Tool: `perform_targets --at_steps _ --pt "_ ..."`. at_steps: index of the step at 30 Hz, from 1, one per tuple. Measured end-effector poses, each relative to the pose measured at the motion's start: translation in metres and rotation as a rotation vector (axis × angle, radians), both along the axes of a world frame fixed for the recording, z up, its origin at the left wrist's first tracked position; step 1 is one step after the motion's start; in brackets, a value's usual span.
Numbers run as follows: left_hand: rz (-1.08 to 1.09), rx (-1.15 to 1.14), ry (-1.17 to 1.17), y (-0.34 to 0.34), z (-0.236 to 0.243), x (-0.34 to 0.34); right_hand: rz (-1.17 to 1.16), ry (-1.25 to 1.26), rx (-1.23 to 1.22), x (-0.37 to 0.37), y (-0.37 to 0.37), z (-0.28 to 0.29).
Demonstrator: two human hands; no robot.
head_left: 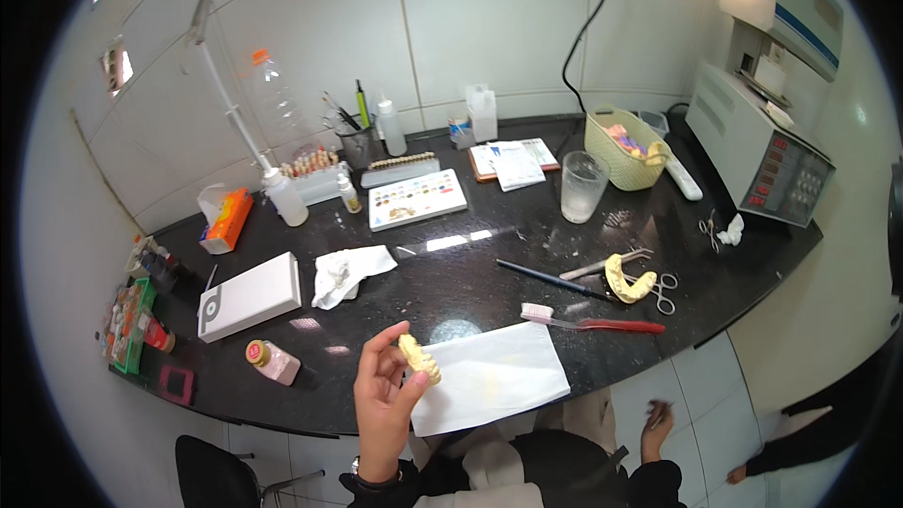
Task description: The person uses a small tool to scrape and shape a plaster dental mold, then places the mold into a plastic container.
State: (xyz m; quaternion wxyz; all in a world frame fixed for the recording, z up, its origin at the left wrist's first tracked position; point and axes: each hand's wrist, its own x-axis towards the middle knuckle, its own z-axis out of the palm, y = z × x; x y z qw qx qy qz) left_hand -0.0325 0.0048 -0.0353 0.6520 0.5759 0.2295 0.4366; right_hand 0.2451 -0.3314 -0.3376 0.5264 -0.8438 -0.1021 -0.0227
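Note:
Over the near edge of the dark countertop, my left hand [384,395] pinches a pale yellow dental cast [419,360] between thumb and fingers. Below and beside it lies a white paper sheet [503,378]. My right hand [656,433] is low at the right, off the counter's front edge, its fingers curled; whatever is in them is too dark and small to make out. A yellow horseshoe-shaped dental cast [628,280] rests on the counter near scissor-handled forceps [664,295], tweezers [602,264], a dark blue thin-handled tool [550,278] and a red-handled toothbrush [602,324].
Farther back stand a clear cup [583,190], a pale green basket [623,155], a palette [417,199] and a grey machine [757,146]. Leftward are a white box [249,297], crumpled tissue [350,273] and a pink bottle [273,363]. Another person's arm [800,452] appears at right.

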Motion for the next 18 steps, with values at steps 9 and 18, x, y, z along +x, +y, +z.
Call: perform_targets --at_steps 9,18 --pt "-0.023 0.041 0.006 0.004 -0.011 -0.002 0.113 0.620 -0.492 0.004 -0.013 -0.099" --pt "-0.047 0.016 0.012 0.001 -0.012 -0.010 -0.063 0.483 -0.393 0.001 -0.041 0.000"
